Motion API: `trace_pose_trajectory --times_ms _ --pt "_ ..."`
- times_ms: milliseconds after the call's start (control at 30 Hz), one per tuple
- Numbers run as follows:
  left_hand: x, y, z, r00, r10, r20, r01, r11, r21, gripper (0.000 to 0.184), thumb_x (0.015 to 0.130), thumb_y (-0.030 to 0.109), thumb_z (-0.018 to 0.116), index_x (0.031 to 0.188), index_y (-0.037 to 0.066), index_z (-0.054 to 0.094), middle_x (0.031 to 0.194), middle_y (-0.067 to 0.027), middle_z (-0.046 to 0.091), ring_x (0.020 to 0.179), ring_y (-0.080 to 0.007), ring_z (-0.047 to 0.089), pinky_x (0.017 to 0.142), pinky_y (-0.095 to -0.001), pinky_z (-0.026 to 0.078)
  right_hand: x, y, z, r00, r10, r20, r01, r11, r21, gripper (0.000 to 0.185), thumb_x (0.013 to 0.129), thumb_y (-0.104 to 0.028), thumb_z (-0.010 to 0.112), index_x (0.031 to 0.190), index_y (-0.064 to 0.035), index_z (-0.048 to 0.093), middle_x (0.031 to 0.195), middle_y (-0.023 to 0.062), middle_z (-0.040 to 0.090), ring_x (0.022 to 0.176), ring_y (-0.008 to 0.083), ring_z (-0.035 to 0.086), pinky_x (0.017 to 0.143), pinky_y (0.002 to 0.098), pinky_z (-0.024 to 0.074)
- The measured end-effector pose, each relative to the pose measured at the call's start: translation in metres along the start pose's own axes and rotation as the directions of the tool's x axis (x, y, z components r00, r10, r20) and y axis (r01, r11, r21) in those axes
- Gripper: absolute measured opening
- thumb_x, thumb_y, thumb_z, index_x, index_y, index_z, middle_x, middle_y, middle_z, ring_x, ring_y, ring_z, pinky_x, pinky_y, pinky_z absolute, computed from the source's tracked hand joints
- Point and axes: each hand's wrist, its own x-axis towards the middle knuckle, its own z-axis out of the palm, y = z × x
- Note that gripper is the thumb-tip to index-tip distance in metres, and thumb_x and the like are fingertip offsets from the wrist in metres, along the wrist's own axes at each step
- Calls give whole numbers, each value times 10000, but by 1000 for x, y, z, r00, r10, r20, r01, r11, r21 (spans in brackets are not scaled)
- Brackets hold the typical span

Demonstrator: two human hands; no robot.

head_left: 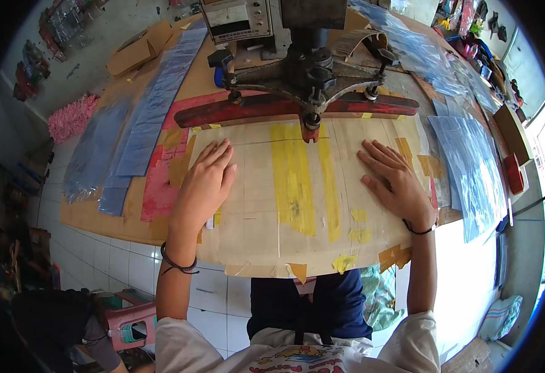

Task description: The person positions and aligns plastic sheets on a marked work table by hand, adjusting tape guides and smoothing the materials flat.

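Note:
My left hand lies flat on the left side of a pale work board, fingers together and pointing away from me. Across the board, my right hand rests palm down near the right edge, its fingers spread a little. Neither hand grips anything. Strips of yellow tape run down the middle of the board, with brown tape patches along its edges. Just beyond my fingertips, a dark press head carries a long red-edged bar over the board's far side.
Stacks of bluish clear plastic sheets lie on the left and on the right. A control box stands behind the press. A cardboard box sits at the back left. At lower left, another person is beside a pink stool.

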Motion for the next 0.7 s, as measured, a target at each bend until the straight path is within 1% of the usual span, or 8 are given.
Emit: trace_pose_trajectory --times_ms 300,700 --pt "0 -2 2 1000 24 -19 -24 1000 -5 382 1003 133 558 1320 -76 606 1428 -209 576 1370 -390 497 1131 -428 426 0 2 1 1000 -10 -4 10 1000 19 460 967 -263 656 1382 -69 628 1515 151 522 1445 364 426 1195 468 338" --pt "-1 -5 4 999 30 -21 -30 1000 -7 389 1006 141 559 1325 -77 604 1438 -207 570 1374 -393 493 1138 -427 419 1 1 0 1000 -24 -11 24 1000 18 451 961 -239 654 1371 -53 630 1505 159 531 1431 362 443 1184 468 350"
